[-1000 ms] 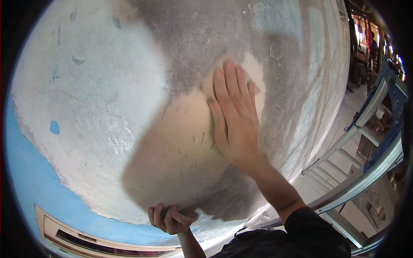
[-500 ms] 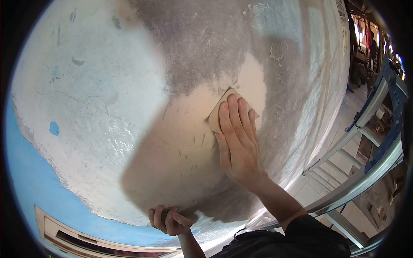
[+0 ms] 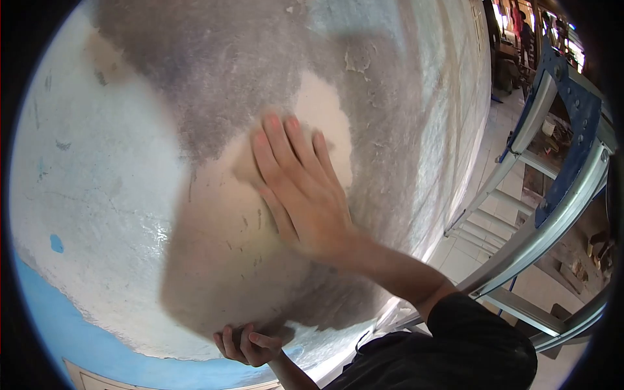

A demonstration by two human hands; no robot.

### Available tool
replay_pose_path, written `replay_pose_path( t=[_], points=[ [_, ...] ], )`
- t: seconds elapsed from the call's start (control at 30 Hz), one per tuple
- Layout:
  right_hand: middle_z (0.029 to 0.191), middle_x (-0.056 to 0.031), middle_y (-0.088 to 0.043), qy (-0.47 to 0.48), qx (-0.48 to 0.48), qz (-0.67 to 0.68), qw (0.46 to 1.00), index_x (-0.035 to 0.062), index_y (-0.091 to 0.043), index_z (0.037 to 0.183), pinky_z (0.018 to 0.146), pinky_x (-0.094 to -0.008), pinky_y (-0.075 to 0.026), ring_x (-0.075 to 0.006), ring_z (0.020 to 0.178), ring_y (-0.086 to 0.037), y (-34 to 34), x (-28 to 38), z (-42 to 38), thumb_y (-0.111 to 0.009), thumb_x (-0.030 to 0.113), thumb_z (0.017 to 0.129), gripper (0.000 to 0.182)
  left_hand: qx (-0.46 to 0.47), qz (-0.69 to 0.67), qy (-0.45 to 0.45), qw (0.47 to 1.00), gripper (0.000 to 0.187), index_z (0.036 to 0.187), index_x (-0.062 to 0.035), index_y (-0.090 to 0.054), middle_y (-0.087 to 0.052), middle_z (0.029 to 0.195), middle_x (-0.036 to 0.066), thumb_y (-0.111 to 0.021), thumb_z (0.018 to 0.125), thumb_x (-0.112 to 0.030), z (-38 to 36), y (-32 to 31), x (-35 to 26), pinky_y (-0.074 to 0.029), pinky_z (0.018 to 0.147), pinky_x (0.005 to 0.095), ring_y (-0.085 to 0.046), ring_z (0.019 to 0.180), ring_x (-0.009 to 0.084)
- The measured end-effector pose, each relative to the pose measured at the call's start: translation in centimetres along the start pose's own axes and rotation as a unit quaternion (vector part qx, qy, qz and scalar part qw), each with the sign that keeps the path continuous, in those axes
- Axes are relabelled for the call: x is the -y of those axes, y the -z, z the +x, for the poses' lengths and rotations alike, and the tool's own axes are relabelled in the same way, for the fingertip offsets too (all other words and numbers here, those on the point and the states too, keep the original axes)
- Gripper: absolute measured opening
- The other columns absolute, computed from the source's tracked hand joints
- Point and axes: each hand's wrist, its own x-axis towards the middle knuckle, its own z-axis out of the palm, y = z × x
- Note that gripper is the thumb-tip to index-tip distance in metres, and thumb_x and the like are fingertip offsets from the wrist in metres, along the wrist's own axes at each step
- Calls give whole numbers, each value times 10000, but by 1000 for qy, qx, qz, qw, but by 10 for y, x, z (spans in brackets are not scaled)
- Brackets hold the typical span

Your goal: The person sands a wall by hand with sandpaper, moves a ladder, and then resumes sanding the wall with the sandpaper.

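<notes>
My right hand (image 3: 302, 188) lies flat against the wall (image 3: 214, 227), fingers stretched upward, pressing a folded piece of sandpaper (image 3: 244, 170). Most of the tan sheet is hidden under the palm and fingers, and its visible left edge is blurred. Beneath it is a smooth cream patch of filler (image 3: 318, 104), bordered by rough grey plaster (image 3: 195, 78). Low down, my left hand (image 3: 247, 346) is loosely curled close to the wall, with nothing showing in its fingers.
An aluminium ladder (image 3: 520, 253) with a blue hinge plate (image 3: 578, 130) stands at the right. Blue paint (image 3: 49, 299) borders the scraped wall at lower left. A tiled floor (image 3: 468, 240) shows behind the ladder, with a person (image 3: 525, 36) far back.
My right hand has swept left across the filler patch with the sandpaper. The view has shifted, so the wall appears further left. My left hand stays low and curled.
</notes>
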Motion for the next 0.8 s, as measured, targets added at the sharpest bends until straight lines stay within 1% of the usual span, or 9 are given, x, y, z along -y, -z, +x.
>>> replay_pose_path(
  t=[0.03, 0.13, 0.23, 0.33, 0.43, 0.53, 0.63, 0.73, 0.8],
  points=[
    [1464, -216, -399, 13, -14, 0, 1000, -28, -425, 1395, 1073, -554, -309, -390, 1344, -386, 0, -4, 14, -567, 152, 906, 540, -1, 0, 0, 1000, 325, 731, -22, -642, -600, 1129, 176, -473, 929, -216, 1, 0, 0, -422, 983, 568, -479, 1214, 422],
    [1464, -211, -401, -4, -46, -14, 999, -28, -430, 1390, 1071, -552, -316, -386, 1345, -387, -6, -6, 26, -587, 162, 894, 554, 2, 15, -19, 1000, 349, 740, -3, -621, -611, 1111, 210, -446, 965, -204, 3, 0, -1, -445, 951, 578, -509, 1184, 445],
    [1467, -208, -396, -40, 20, 8, 999, -27, -425, 1392, 1062, -551, -325, -385, 1341, -390, -4, 11, -19, -586, 166, 896, 556, -6, 9, -19, 1000, 346, 742, -4, -623, -613, 1112, 206, -451, 964, -206, 3, -1, -2, -442, 957, 575, -509, 1184, 440],
    [1471, -212, -389, -8, 33, 17, 999, -26, -421, 1398, 1067, -551, -316, -386, 1348, -382, -4, 8, -30, -571, 159, 903, 549, -1, 13, -24, 1000, 336, 743, -5, -624, -614, 1111, 203, -457, 959, -201, 3, 0, -1, -441, 958, 573, -509, 1182, 436],
    [1460, -211, -409, 17, -24, -17, 999, -19, -457, 1379, 1081, -550, -298, -384, 1360, -374, -7, -6, 15, -574, 166, 902, 526, -8, 8, -23, 1000, 325, 740, -7, -625, -616, 1111, 201, -466, 950, -198, 5, -1, -3, -444, 953, 566, -513, 1175, 432],
    [1504, -233, -343, -31, -9, 17, 999, -37, -403, 1421, 1135, -558, -176, -428, 1412, -270, -10, -2, 14, -432, 166, 990, 478, -7, -6, 0, 1000, 301, 709, -34, -632, -605, 1111, 179, -496, 910, -213, 2, 0, -2, -423, 987, 539, -479, 1207, 404],
    [1520, -209, -325, -53, 41, 49, 997, -9, -392, 1438, 1139, -553, -176, -413, 1423, -255, -10, 14, -38, -408, 166, 999, 473, -6, -8, 0, 1000, 294, 713, -38, -634, -607, 1104, 175, -495, 906, -210, 1, 0, -1, -426, 986, 530, -477, 1208, 399],
    [1526, -224, -300, 16, 110, -38, 993, -30, -364, 1445, 1144, -557, -163, -413, 1431, -231, -3, -8, -30, -384, 162, 1007, 478, 1, -3, -2, 1000, 280, 720, -43, -638, -609, 1100, 173, -498, 902, -202, 3, 1, -3, -426, 988, 524, -480, 1203, 394],
    [1526, -240, -287, -20, 29, -12, 999, -47, -358, 1439, 1147, -561, -152, -419, 1433, -217, -4, -18, 9, -380, 161, 1010, 478, -3, -7, -3, 1000, 273, 723, -45, -639, -609, 1102, 170, -499, 900, -198, 3, 0, -1, -423, 991, 524, -481, 1202, 392]
  ],
)
